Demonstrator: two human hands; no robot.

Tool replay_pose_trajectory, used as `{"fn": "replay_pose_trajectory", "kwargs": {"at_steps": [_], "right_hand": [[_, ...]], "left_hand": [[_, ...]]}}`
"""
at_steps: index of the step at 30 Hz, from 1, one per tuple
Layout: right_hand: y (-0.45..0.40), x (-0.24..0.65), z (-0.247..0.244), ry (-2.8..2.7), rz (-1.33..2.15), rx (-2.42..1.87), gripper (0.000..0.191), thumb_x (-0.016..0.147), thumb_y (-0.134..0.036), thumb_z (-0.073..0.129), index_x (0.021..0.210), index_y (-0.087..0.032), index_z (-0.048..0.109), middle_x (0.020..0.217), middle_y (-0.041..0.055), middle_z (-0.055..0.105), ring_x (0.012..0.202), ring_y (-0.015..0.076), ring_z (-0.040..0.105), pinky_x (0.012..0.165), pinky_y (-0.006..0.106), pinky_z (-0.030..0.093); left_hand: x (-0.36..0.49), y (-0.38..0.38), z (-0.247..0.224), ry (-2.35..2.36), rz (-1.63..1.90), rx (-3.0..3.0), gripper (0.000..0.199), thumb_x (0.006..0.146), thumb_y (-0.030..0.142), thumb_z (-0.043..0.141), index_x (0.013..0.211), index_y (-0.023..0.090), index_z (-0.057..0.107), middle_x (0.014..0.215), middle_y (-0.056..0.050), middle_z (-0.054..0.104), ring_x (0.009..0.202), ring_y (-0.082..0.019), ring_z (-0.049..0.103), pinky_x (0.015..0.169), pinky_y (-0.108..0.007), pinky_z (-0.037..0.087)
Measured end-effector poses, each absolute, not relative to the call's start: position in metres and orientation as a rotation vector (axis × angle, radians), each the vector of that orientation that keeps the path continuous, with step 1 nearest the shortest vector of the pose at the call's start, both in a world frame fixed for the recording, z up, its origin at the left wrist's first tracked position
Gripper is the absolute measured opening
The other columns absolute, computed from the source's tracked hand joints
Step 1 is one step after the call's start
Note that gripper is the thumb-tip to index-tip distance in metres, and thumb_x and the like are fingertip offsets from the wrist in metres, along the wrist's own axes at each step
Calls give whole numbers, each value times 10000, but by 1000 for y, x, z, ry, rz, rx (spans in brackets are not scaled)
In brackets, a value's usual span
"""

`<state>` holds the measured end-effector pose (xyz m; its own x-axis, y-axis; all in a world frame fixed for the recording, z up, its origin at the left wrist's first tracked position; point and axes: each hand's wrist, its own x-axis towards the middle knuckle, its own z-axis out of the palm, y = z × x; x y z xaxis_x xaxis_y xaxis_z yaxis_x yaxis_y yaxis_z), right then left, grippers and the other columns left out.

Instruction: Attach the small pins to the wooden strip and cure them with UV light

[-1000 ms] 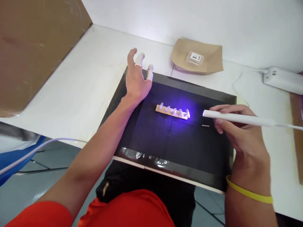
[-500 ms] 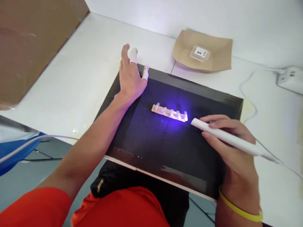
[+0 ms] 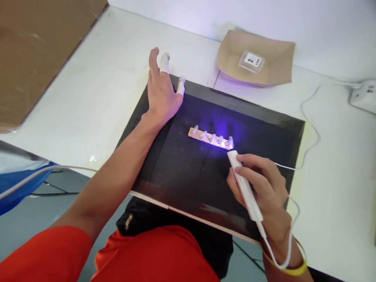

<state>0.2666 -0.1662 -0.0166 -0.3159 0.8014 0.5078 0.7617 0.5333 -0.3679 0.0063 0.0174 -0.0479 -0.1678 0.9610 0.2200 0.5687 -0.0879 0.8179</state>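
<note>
A white pen-shaped lamp [image 3: 246, 188] with a cable is held in my right hand [image 3: 261, 184], its tip close to the right end of a narrow wooden strip [image 3: 201, 136]. Several small clear nail-like pieces [image 3: 221, 141] stand along that strip, lit violet. The strip lies on a black board [image 3: 182, 168]. My left hand [image 3: 164, 92] rests at the board's top left corner, fingers apart and holding nothing; white covers sit on two of its fingertips.
A brown paper tray [image 3: 279, 66] behind the board holds a clear plastic box [image 3: 252, 62] with a label. At the right is a white power socket [image 3: 364, 96] with a thin cable. Brown cardboard [image 3: 44, 51] stands at the far left.
My right hand has moved left and toward me, turning the lamp so it points more away from me. The violet glow has shifted to the strip's far side. My left hand keeps its pose.
</note>
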Motion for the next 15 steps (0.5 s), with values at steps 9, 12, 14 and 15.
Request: {"fn": "replay_pose_trajectory", "kwargs": {"at_steps": [9, 12, 14, 15], "right_hand": [[-170, 261, -26, -2120, -28, -1206, 371, 781, -57, 778, 1035, -281, 626, 1027, 62, 727, 749, 180, 701, 601, 313, 601], [-166, 259, -33, -2114, -40, -1134, 380, 762, -59, 770, 1039, -276, 628, 971, 50, 719, 727, 179, 697, 584, 305, 593], [-165, 258, -37, -2114, -28, -1123, 396, 752, -52, 764, 1054, -271, 632, 963, 52, 722, 726, 183, 701, 569, 300, 584], [-165, 258, -39, -2117, -18, -1127, 401, 751, -52, 761, 1064, -269, 636, 971, 55, 725, 733, 186, 705, 570, 302, 584]], "left_hand": [[6, 21, -51, 1540, 1227, 1549, 984, 786, 549, 845, 1597, 309, 342, 1713, 31, 304, 1667, -325, -32, 1398, -482, 30], [7, 22, -52, 1627, 1248, 1595, 887, 794, 494, 853, 1542, 257, 439, 1750, -21, 206, 1655, -349, 106, 1393, -443, 88], [8, 22, -54, 1665, 1253, 1610, 838, 810, 448, 844, 1523, 232, 460, 1757, -51, 181, 1641, -350, 171, 1383, -437, 129], [8, 22, -54, 1665, 1265, 1599, 823, 811, 434, 844, 1517, 241, 469, 1754, -50, 192, 1639, -348, 180, 1379, -435, 147]]}}
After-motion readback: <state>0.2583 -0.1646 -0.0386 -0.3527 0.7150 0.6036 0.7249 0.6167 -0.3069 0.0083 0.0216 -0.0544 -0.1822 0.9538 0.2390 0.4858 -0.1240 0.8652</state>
